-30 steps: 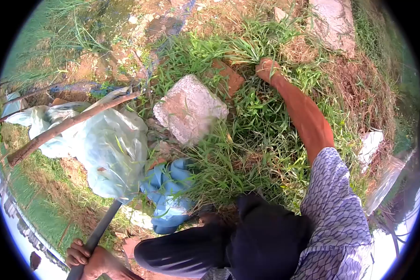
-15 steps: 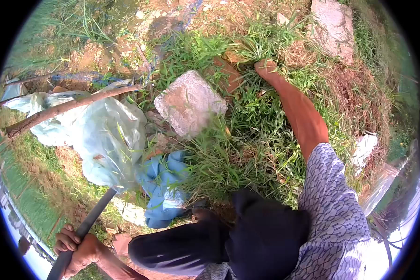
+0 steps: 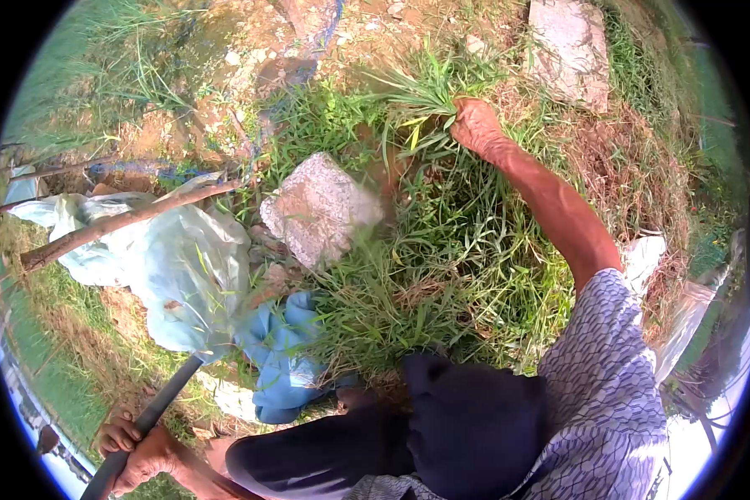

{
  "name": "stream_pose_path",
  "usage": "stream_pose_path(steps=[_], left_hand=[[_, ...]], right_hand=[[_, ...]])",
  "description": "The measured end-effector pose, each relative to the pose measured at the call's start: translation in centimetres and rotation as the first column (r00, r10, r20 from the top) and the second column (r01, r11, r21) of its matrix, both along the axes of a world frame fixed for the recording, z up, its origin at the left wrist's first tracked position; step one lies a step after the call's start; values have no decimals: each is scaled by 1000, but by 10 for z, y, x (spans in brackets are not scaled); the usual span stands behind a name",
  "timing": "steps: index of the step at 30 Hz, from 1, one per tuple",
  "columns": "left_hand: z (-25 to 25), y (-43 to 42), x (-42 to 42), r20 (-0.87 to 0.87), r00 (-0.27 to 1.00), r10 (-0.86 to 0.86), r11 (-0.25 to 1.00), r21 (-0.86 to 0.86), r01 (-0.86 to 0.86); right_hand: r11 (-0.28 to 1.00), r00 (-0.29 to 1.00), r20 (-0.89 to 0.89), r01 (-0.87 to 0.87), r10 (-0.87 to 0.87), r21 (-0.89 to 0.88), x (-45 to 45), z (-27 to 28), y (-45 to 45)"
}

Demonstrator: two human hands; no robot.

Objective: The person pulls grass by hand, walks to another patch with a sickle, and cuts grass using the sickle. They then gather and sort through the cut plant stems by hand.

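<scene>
My left hand [image 3: 142, 457], at the lower left, has its fingers wrapped round a dark grey pole [image 3: 172, 390]. The pole slants up to the right, and its far end meets the edge of a pale plastic sheet [image 3: 187, 271]. Farther forward, my right hand [image 3: 477, 129] is closed on a tuft of grass [image 3: 425, 98], whose long blades spread out to the left of the fist. Below that hand lies thick green grass [image 3: 467, 242]. A rough stone block [image 3: 318, 208] sits left of it, apart from both hands.
A blue cloth [image 3: 287, 358] lies between the plastic sheet and my knee [image 3: 308, 454]. One wooden stick [image 3: 133, 218] crosses over the sheet. At the top right is a flat concrete slab [image 3: 568, 50]. Crumpled white plastic [image 3: 643, 262] lies to the right, near my sleeve.
My right hand has risen a little from the ground, lifting the tuft of grass, which now shows more fully. My left hand stays on the pole. The view has shifted slightly.
</scene>
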State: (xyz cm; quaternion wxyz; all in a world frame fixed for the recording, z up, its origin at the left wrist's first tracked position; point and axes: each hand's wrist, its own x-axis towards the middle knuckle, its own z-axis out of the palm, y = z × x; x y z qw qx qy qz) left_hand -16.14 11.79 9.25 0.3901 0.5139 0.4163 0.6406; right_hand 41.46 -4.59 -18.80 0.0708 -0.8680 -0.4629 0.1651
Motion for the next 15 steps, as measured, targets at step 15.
stream_pose_path(steps=[15], left_hand=[[10,4,-50,-38,991,131,988,-73,-133]], right_hand=[[766,959,127,-118,252,-632,59,-120,46]])
